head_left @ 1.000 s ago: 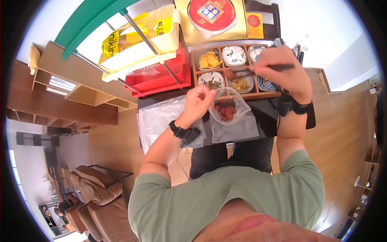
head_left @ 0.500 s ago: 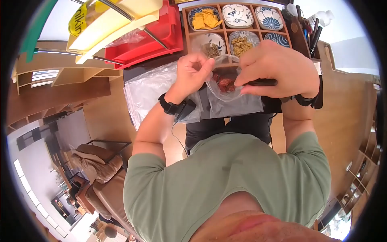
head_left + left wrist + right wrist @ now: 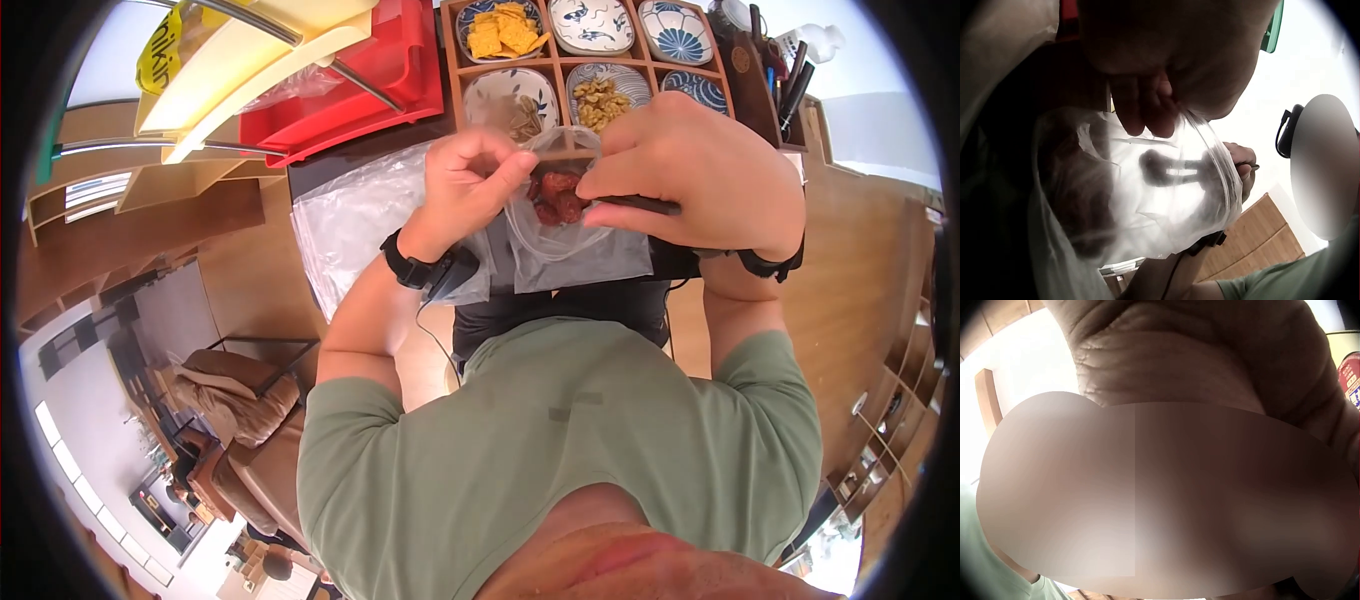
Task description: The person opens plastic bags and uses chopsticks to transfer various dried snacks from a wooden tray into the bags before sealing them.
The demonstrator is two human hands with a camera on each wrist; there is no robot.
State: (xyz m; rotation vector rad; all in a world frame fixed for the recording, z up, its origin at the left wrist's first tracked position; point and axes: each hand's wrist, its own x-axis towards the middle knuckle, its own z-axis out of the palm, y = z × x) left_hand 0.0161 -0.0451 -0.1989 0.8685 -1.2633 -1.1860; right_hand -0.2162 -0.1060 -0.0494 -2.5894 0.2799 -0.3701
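In the head view the left hand (image 3: 468, 188) pinches the rim of a clear plastic bag (image 3: 532, 238) between thumb and fingers, and the bag's mouth is spread. Dark red pieces (image 3: 562, 196) show at the opening. At the bag's right side, the right hand (image 3: 700, 178) grips a thin dark utensil (image 3: 645, 204); its fingertips and the utensil's tip overlap the opening. In the left wrist view, the left hand (image 3: 1179, 56) is above the translucent bag (image 3: 1135, 212), with dark shapes visible through the plastic. Blur covers much of the right wrist view.
Beyond the bag stands a divided wooden tray (image 3: 555, 62) with bowls, including yellow crackers (image 3: 505, 32), walnut pieces (image 3: 603, 103) and small brownish pieces (image 3: 524, 122). Flat clear bags (image 3: 360, 220) lie left. A red bin (image 3: 345, 105) is back left, a pen holder (image 3: 750, 75) back right.
The right hand has come from above the tray down to the bag's mouth, with the dark utensil. The left hand still holds the rim. The head view has shifted.
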